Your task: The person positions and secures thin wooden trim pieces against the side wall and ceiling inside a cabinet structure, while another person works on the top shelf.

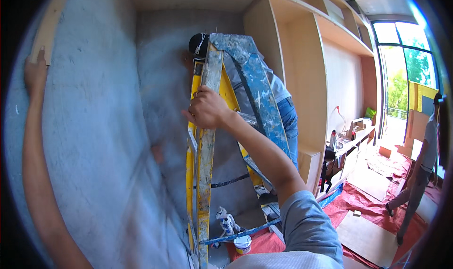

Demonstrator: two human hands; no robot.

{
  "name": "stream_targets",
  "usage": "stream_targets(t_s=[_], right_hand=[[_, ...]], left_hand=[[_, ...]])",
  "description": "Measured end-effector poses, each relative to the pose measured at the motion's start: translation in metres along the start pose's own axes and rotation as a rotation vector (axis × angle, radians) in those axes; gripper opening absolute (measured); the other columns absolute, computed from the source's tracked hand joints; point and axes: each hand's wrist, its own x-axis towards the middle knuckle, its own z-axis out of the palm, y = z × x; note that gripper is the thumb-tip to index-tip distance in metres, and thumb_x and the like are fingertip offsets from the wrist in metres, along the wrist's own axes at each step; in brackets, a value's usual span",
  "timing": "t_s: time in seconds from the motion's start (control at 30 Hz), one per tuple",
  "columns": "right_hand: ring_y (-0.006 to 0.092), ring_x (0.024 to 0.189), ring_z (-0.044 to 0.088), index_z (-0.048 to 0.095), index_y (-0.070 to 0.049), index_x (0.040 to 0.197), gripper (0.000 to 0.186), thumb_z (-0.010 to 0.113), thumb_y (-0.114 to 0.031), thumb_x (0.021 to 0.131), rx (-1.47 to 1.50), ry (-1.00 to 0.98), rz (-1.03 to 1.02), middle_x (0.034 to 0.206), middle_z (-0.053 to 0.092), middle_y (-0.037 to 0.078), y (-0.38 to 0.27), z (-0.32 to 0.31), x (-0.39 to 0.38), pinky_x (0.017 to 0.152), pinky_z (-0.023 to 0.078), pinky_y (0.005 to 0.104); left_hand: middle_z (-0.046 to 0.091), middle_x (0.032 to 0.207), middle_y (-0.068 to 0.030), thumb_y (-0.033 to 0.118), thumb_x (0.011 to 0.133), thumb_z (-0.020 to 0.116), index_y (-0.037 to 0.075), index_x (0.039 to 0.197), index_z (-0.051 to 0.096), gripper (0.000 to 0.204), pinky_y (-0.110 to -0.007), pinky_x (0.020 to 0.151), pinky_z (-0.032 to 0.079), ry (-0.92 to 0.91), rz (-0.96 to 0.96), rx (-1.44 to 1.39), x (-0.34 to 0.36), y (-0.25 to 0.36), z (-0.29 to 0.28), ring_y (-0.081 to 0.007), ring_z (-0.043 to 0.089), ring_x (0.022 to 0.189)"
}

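My left hand (pixel 36 73) is raised at the far left, its fingers on the lower end of a pale wooden board (pixel 52 19) against the grey wall. My right hand (pixel 205 106) grips the paint-splattered yellow stepladder (pixel 202 184) near its top, beside a wide blue-painted section (pixel 257 89) of it. Close behind the ladder is a co-worker (pixel 290 122) in jeans, partly hidden, with a dark-topped head at the ladder's top.
Tall wooden shelving (pixel 297 52) lines the right of the alcove. A white bucket (pixel 243 243) sits by the ladder's foot. Boards (pixel 365 236) lie on red floor sheeting (pixel 330 212). Another person (pixel 420 165) is at the far right, near a large window (pixel 391 80).
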Motion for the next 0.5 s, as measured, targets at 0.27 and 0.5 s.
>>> stream_targets(t_s=[0.27,0.5], right_hand=[[0.0247,0.082,0.068,0.072,-0.007,0.064,0.051,0.051,-0.035,0.101,0.005,-0.006,-0.022,0.072,0.072,0.006,-0.002,-0.001,0.002,0.095,0.043,0.0360],[0.0243,0.078,0.067,0.072,-0.008,0.063,0.050,0.051,-0.035,0.101,0.020,-0.024,-0.005,0.071,0.071,0.006,-0.005,-0.003,0.002,0.094,0.042,0.0362]], left_hand=[[0.067,0.119,-0.0287,0.055,0.096,0.058,-0.007,0.128,0.061,0.069,-0.044,0.100,0.048,0.049,0.057,0.028,-0.002,-0.001,0.001,-0.0436,0.065,0.111],[0.067,0.118,-0.0278,0.054,0.097,0.057,-0.006,0.126,0.062,0.067,-0.045,0.098,0.050,-0.037,0.007,0.019,-0.006,0.008,-0.005,-0.0425,0.066,0.111]])
